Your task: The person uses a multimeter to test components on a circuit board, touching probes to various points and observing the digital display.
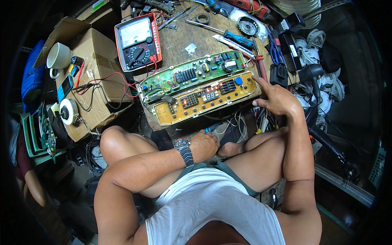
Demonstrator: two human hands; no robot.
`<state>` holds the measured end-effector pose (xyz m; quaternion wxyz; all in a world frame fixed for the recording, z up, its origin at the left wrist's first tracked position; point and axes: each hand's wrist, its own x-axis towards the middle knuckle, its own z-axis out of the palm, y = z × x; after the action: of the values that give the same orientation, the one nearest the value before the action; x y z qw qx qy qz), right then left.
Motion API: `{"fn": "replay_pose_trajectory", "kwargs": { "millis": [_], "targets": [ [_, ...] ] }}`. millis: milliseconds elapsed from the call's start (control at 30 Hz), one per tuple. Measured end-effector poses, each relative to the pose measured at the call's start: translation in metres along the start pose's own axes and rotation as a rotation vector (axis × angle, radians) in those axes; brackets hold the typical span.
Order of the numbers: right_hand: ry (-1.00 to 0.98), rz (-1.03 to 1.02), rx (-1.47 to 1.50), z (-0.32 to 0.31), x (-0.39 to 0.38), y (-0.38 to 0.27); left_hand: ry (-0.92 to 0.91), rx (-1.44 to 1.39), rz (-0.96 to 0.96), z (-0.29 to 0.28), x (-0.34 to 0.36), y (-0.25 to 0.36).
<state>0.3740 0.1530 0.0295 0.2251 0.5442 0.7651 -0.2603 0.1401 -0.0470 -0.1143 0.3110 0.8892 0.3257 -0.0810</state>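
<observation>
My left hand [204, 146], with a watch [181, 143] on its wrist, is low between my legs. Its fingers are curled, and a blue-and-black slim thing [213, 127] shows just beyond them; I cannot make out what they hold. At the table's right side my right hand [279, 99] is open, index finger and thumb apart, beside the right end of an amber circuit board [196, 107]. Whether a fingertip touches that board I cannot tell. The amber board has a lit display and red lights. Behind it lies a green circuit board [165, 86] with black components.
An analog multimeter [136, 45] stands behind left, with red and black leads. A cardboard box [96, 77] holds a white cup [59, 56] and a solder spool [68, 111]. A screwdriver [239, 39] and a cutter knife [228, 42] lie behind; a heat gun [312, 75] hangs right.
</observation>
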Motion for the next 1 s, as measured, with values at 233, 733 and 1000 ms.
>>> {"fn": "replay_pose_trajectory", "kwargs": {
  "millis": [233, 733, 1000],
  "targets": [
    [0.011, -0.054, -0.016, 0.0012, 0.0011, 0.0, 0.03, 0.002, -0.005, -0.0023, -0.0008, 0.0011],
    [-0.007, -0.056, -0.018, -0.0017, 0.0028, -0.0031, 0.038, 0.008, -0.005, -0.0042, -0.0013, -0.0017],
    [-0.022, -0.059, -0.027, 0.0001, 0.0043, -0.002, 0.081, 0.017, -0.014, 0.0002, -0.0015, -0.0023]
  ]
}}
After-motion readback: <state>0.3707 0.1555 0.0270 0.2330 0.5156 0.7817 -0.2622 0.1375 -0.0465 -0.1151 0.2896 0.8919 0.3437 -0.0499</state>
